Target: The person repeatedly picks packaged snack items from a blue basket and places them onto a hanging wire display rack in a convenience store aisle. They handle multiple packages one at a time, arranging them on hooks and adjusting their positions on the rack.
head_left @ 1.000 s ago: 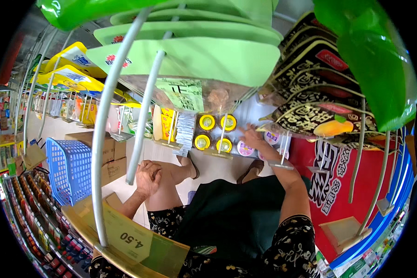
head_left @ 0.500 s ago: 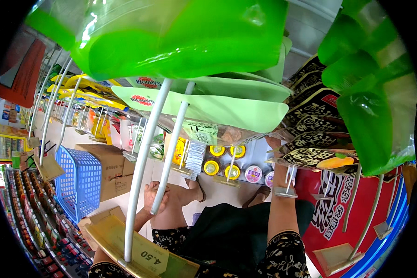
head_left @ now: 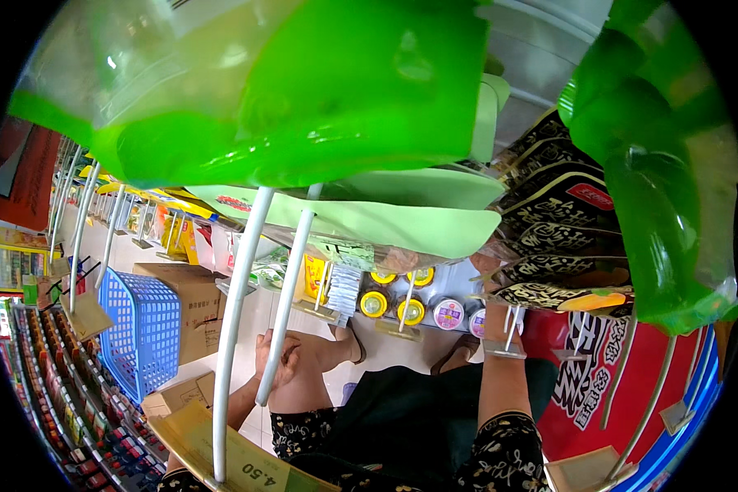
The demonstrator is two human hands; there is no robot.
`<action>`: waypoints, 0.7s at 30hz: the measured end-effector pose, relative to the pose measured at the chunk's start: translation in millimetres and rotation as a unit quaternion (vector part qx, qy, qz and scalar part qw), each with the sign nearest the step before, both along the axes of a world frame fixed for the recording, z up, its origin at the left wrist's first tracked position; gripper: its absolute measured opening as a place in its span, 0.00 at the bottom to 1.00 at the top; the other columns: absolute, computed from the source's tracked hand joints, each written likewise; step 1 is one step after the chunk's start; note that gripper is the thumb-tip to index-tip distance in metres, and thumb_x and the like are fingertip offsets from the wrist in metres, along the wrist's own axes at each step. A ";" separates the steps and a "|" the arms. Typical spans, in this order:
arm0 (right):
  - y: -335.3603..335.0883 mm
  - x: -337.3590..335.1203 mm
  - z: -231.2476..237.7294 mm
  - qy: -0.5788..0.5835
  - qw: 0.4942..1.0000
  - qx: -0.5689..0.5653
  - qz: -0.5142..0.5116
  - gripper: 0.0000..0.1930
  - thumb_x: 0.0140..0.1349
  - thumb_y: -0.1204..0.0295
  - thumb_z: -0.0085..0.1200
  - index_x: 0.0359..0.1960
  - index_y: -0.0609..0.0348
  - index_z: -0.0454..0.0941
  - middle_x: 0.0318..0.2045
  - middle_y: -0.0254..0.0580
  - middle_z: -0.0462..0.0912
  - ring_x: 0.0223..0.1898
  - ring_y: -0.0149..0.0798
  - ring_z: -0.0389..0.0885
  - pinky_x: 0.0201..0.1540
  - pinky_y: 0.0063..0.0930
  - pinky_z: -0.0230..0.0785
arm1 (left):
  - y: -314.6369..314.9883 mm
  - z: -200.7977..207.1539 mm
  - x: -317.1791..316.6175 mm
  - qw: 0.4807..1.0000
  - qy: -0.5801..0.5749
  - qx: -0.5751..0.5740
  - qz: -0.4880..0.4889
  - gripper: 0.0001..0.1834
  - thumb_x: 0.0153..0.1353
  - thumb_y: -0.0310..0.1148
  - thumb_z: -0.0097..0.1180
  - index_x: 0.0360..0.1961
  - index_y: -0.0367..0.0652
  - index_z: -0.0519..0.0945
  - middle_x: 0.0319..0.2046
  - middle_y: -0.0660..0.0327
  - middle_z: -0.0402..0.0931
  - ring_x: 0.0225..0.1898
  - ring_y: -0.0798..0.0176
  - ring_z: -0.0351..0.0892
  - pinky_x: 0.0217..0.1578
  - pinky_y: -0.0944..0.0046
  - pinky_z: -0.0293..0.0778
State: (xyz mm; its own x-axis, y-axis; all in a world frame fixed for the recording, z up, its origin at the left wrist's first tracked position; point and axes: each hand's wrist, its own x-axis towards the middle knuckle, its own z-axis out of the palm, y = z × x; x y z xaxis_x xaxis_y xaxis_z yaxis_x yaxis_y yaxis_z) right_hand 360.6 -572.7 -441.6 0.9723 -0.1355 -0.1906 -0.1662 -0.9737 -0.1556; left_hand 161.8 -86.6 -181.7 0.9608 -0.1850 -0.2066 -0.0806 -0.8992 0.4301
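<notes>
My left hand [head_left: 276, 361] rests by my bent left knee, its fingers curled in with nothing visible in them; a metal peg crosses in front. Raised among the hanging goods is my right forearm [head_left: 502, 389]. The right hand is mostly hidden behind a peg end and black packets [head_left: 562, 271] with white lettering and a yellow-orange picture, so its grip does not show. Pale green packets [head_left: 402, 228] hang left of it. Large bright green bags [head_left: 303, 123] fill the top of the view, very close.
White pegs [head_left: 239, 328] with price holders stick out toward me. On the left are a blue plastic basket [head_left: 143, 328], cardboard boxes [head_left: 201, 307] and tiered racks [head_left: 66, 385]. Yellow-lidded jars [head_left: 374, 304] stand low ahead; a red panel [head_left: 549, 353] is at right.
The view has shifted, so the near green bags and pale packets sit lower in the picture. My left hand stays by the knee, and my right arm stays raised among the packets.
</notes>
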 end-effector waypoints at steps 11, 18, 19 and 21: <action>12.9 -29.5 -0.3 0.036 0.999 0.017 0.020 0.35 0.48 0.66 0.54 0.62 0.38 0.59 0.60 0.60 0.55 0.60 0.62 0.54 0.58 0.57 0.50 | 0.7 -3.8 2.8 0.997 -0.014 -0.068 0.023 0.09 0.45 0.32 0.53 0.28 0.43 0.78 0.31 0.61 0.77 0.40 0.53 0.70 0.38 0.54 0.60; 54.0 -89.1 7.2 0.170 0.979 0.089 0.064 0.37 0.47 0.67 0.55 0.63 0.36 0.58 0.62 0.60 0.53 0.62 0.62 0.52 0.59 0.57 0.48 | 1.4 -4.8 3.8 0.999 -0.043 -0.004 -0.031 0.06 0.48 0.32 0.52 0.27 0.45 0.78 0.32 0.63 0.77 0.39 0.54 0.70 0.39 0.56 0.59; 57.1 -95.3 9.5 0.201 0.973 0.104 0.054 0.37 0.47 0.67 0.55 0.63 0.35 0.58 0.63 0.60 0.52 0.62 0.62 0.52 0.59 0.58 0.48 | 1.6 -4.6 3.8 0.998 -0.042 0.006 -0.036 0.06 0.48 0.32 0.52 0.27 0.45 0.78 0.32 0.63 0.78 0.39 0.54 0.70 0.39 0.56 0.59; 62.3 -105.8 20.4 0.201 0.973 0.093 0.073 0.37 0.47 0.67 0.56 0.63 0.35 0.58 0.63 0.59 0.52 0.62 0.62 0.51 0.59 0.58 0.48 | 0.0 -1.8 2.7 0.999 -0.037 0.007 -0.032 0.06 0.48 0.32 0.52 0.27 0.45 0.78 0.33 0.63 0.78 0.39 0.55 0.70 0.40 0.57 0.60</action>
State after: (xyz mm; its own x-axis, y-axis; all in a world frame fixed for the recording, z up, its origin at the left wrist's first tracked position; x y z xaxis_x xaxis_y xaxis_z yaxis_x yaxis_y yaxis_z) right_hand 254.8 -510.4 -421.2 0.8208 0.0715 -0.5667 -0.1120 -0.9527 -0.2824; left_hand 164.5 -86.6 -183.5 0.9598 -0.2438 -0.1390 -0.1686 -0.8969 0.4088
